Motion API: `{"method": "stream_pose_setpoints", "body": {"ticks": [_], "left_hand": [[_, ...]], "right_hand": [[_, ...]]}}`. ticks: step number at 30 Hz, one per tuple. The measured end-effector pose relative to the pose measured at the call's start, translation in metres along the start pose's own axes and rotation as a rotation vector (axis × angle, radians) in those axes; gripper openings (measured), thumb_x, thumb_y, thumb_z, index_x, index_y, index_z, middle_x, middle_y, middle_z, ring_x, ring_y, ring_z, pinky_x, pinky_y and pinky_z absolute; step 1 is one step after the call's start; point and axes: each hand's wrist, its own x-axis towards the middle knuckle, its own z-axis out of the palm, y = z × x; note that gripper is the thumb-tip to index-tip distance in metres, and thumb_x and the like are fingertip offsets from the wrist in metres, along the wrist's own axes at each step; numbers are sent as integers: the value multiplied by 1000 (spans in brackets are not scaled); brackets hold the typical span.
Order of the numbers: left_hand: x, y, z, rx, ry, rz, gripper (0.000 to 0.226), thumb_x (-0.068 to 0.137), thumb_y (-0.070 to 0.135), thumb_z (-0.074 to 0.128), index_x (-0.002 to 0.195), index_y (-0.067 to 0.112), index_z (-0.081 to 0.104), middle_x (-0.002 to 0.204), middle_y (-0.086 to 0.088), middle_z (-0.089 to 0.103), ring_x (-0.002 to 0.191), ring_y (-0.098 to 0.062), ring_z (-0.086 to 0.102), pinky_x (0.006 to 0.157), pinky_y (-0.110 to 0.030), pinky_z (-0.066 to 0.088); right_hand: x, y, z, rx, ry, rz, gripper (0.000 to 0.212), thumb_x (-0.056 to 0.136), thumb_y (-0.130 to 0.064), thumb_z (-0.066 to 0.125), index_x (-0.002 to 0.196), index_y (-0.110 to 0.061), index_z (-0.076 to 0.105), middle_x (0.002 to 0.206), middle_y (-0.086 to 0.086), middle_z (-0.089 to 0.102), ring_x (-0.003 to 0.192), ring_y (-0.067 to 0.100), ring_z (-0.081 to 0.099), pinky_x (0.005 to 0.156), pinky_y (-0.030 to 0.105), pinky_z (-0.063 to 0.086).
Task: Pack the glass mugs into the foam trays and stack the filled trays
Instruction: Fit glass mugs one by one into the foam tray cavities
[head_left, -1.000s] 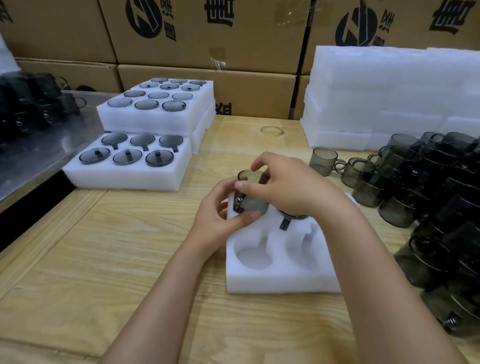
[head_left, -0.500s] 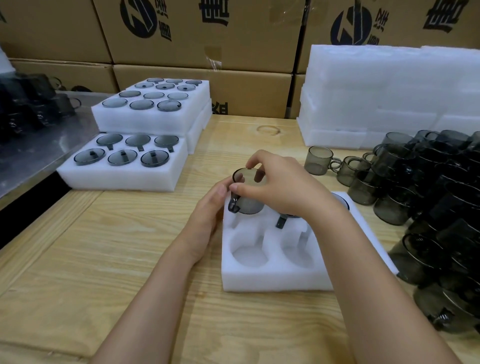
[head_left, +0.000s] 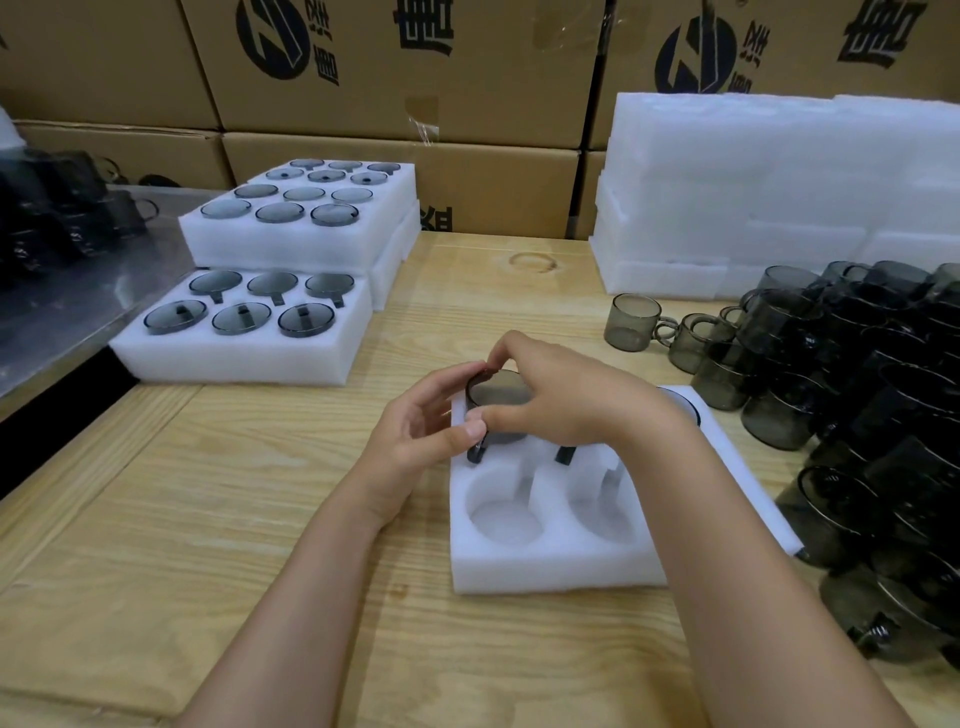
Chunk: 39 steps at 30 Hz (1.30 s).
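Smoky grey glass mug (head_left: 501, 397) down in the eleven o'clock pocket of the white foam tray (head_left: 545, 566), dead centre on the wooden table (head_left: 234, 519), dark handle pointing to six o'clock into its slot. Gripped from both sides! From three o'clock, right hand (head_left: 571, 405) arched over the top, thumb and forefinger pinching the rim, other fingers curled behind and bunched together. From nine o'clock, left hand (head_left: 415, 441) cupped in, thumb pressed on the wall just above the handle, fingers curved round the far rim, slightly apart. Fully seated or a touch proud of the foam? Cannot tell, too much hand in the way.

One pocket along, at twelve o'clock, second mug (head_left: 563, 456), only its handle poking out under the right wrist. Third mug (head_left: 688, 410) just showing at the tray's one o'clock corner. Two round pockets (head_left: 506, 519) open at six o'clock.

Over at ten o'clock, filled tray (head_left: 239, 364) with six mugs, and right behind it a taller stack of filled trays (head_left: 291, 249). At one o'clock, high pile of blank foam (head_left: 779, 197). At three o'clock, big crowd of loose mugs (head_left: 857, 405), heaped on one another, with a lone mug (head_left: 631, 322) upright just beside them at two o'clock. Cardboard boxes (head_left: 467, 78) all along twelve o'clock. Metal surface (head_left: 67, 312) at nine o'clock, more dark glassware (head_left: 52, 208) on it, blurred.
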Motion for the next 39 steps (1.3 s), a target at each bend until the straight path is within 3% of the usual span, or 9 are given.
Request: {"method": "stream_pose_setpoints", "body": {"ticks": [2, 5, 8, 12, 21, 26, 31, 36, 39], "left_hand": [[0, -1, -1, 0, -11, 0, 63, 68, 22, 71, 129, 13, 54, 128, 2, 62, 121, -13, 56, 90, -22, 46], [1, -1, -1, -12, -17, -17, 72, 64, 20, 73, 132, 16, 49, 131, 3, 60, 123, -12, 54, 91, -22, 46], [1, -2, -1, -10, -19, -58, 85, 58, 21, 75, 136, 22, 42, 140, 1, 51, 131, -12, 47, 98, -25, 45], [3, -4, 1, 2, -46, -116, 86, 61, 2, 64, 138, 32, 38, 137, 6, 51, 125, -13, 53, 85, -23, 49], [5, -2, 2, -74, -1, -175, 88, 56, -6, 55, 134, 35, 47, 125, -5, 63, 105, -18, 62, 75, -24, 51], [6, 0, 1, -68, 25, -174, 90, 55, -6, 52, 136, 30, 44, 100, 2, 69, 86, -14, 64, 68, -22, 52], [4, 5, 2, -87, 54, -185, 80, 58, -3, 50, 132, 28, 48, 113, -5, 67, 99, -18, 66, 78, -26, 53], [3, 7, 5, -74, 118, -153, 75, 56, -3, 57, 125, 25, 55, 106, -5, 70, 83, -17, 65, 65, -26, 52], [5, 6, -2, -161, 265, -159, 75, 49, -5, 51, 120, 21, 60, 111, -7, 68, 92, -20, 67, 70, -29, 54]], "right_hand": [[-1, 2, 2, 109, -76, 15, 58, 83, -57, 57, 128, -31, 33, 111, -9, 49, 92, 7, 49, 63, 23, 42], [7, -3, 14, 326, -71, 71, 55, 91, -62, 34, 138, -34, 29, 135, -12, 45, 122, 14, 43, 98, 36, 38], [14, -10, 30, -32, 7, 40, 56, 95, -57, 17, 141, -27, 31, 143, -8, 39, 136, 18, 30, 115, 49, 6], [14, -7, 45, -305, 9, 110, 67, 93, -61, 6, 150, -25, 8, 157, -7, 12, 146, 21, -2, 109, 54, -19], [6, -8, 50, -240, 105, 79, 63, 95, -58, 9, 149, -26, 11, 155, -3, 19, 144, 22, 5, 111, 59, -10], [-11, 0, 52, -308, 115, -58, 67, 92, -59, 4, 151, -27, 0, 158, -15, -7, 144, 9, -12, 108, 52, -24], [-18, -8, 59, -351, 129, 13, 85, 82, -73, 1, 150, -24, -7, 157, -14, -12, 144, 8, -14, 105, 55, -27], [-54, -10, 47, -184, 245, 43, 70, 91, -64, 15, 150, -25, 13, 158, -11, 9, 145, 10, -5, 114, 47, -13], [-100, 5, 35, -295, 565, 71, 66, 89, -61, 24, 139, -21, 40, 149, -3, 36, 142, 18, 21, 113, 48, 4]]}}
